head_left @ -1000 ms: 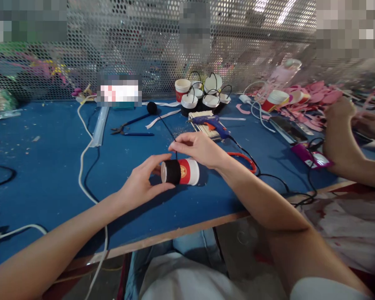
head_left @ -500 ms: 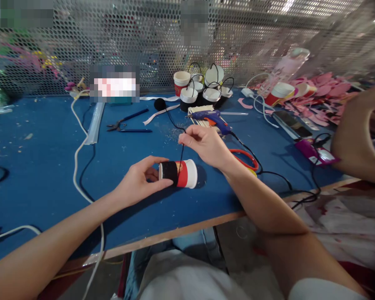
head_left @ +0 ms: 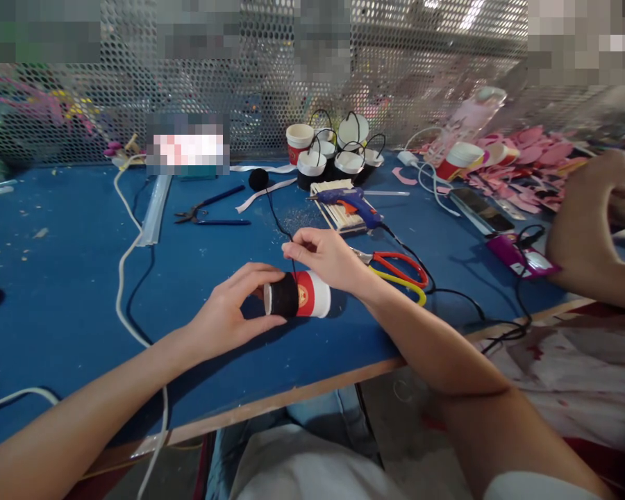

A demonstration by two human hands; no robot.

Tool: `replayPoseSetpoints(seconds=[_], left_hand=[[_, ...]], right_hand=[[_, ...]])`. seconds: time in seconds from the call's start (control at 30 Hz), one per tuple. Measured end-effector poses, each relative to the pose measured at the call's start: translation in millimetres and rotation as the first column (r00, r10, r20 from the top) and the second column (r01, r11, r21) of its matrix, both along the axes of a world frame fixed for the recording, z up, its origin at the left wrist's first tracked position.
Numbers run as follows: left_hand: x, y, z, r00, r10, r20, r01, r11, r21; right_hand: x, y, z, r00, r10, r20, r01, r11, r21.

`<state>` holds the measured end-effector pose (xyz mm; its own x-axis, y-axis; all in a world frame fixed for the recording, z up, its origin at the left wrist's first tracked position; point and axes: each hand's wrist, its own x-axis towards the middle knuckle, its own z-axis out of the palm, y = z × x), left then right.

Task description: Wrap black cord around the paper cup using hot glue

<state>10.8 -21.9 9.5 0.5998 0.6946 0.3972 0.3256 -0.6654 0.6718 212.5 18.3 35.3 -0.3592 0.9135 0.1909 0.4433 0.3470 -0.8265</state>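
Note:
A paper cup (head_left: 313,294) lies on its side on the blue table, its base to the left and its white rim to the right. Black yarn covers the base half; red printed paper shows beside it. My left hand (head_left: 239,302) grips the wound part between thumb and fingers. Above the cup, my right hand (head_left: 317,253) pinches the black yarn (head_left: 277,219), which runs from the cup up through the fingers to a black yarn ball (head_left: 258,179) farther back.
Pliers (head_left: 211,208), a blue glue gun (head_left: 351,203) on a stack of sticks, and scissors (head_left: 401,274) lie around. Several black-wrapped cups (head_left: 312,163) with handles stand behind. A phone (head_left: 482,210), pink petals (head_left: 531,163) and another person's arm (head_left: 578,229) are at right.
My right hand has come down and left, nearer the cup, still with the yarn. The cup has turned a little in my left hand; its gold print now faces me.

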Motion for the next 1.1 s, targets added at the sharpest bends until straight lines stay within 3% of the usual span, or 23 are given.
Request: replayPoseSetpoints(seconds=[0.13,0.23,0.37,0.5,0.63,0.9,1.1], left_hand=[[-1.5,1.2,0.9,0.992,0.03,-0.125,-0.016,0.994,0.113],[-0.9,1.9,0.8,0.987,0.037,-0.158,-0.022,0.995,0.1],[0.7,2.1,-0.4,0.995,0.081,-0.055,-0.088,0.987,-0.135],[1.2,1.1,0.6,0.99,0.13,-0.045,-0.137,0.901,-0.412],[2.6,-1.3,4.6,0.994,0.108,-0.028,-0.106,0.833,-0.543],[3.0,-2.8,3.8,0.993,0.112,0.025,-0.098,0.94,-0.327],[0.1,1.5,1.5,0.999,0.035,0.04,-0.026,0.975,-0.221]], right_hand=[[-2.5,-3.6,-3.0,0.996,-0.017,0.084,0.016,1.0,0.012],[-3.6,-6.2,-5.6,0.99,-0.033,0.14,0.031,0.999,0.014],[-4.3,-9.4,-6.3,0.987,-0.057,0.152,0.053,0.998,0.028],[-6.3,-14.1,-4.9,0.984,-0.069,0.163,0.063,0.997,0.038],[-7.8,-17.9,-3.9,0.989,-0.069,0.129,0.066,0.997,0.032],[-1.4,-17.4,4.1,0.998,-0.049,0.03,0.048,0.998,0.039],[-1.1,-19.1,6.7,0.998,-0.042,0.053,0.041,0.999,0.019]])
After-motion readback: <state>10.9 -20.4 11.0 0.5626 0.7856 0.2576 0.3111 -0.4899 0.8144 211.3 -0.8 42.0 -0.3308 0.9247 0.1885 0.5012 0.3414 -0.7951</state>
